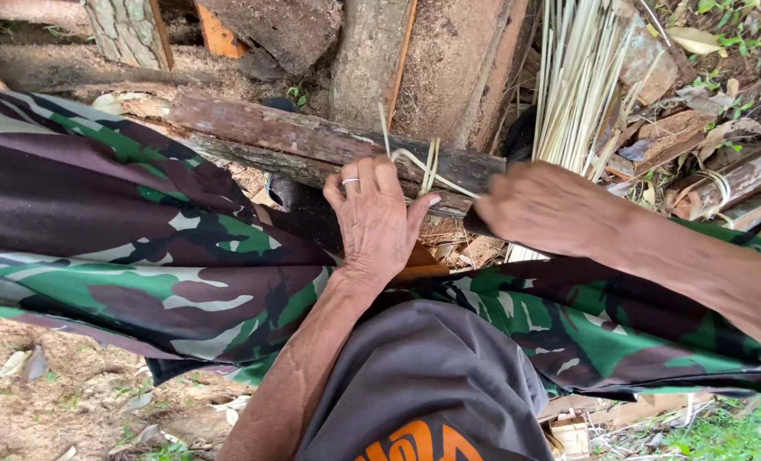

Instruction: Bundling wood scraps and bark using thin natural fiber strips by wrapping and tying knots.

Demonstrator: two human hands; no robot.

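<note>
- The left hand (pixel 376 218), a ring on one finger, sits at frame centre with its fingers pressed on pale thin strips (pixel 427 171) looped over a dark wooden log (pixel 312 141).
- The right hand (pixel 543 205), right of centre and blurred, is closed around the strips' other end.
- A bundle of pale sticks (pixel 573 77) stands at upper right.
- Camouflage trousers (pixel 141 230) fill the left and lower right.

Rough weathered wooden beam (pixel 312 141), pale smooth fibre strips (pixel 427 166), matt camouflage cloth (pixel 141 230).
</note>
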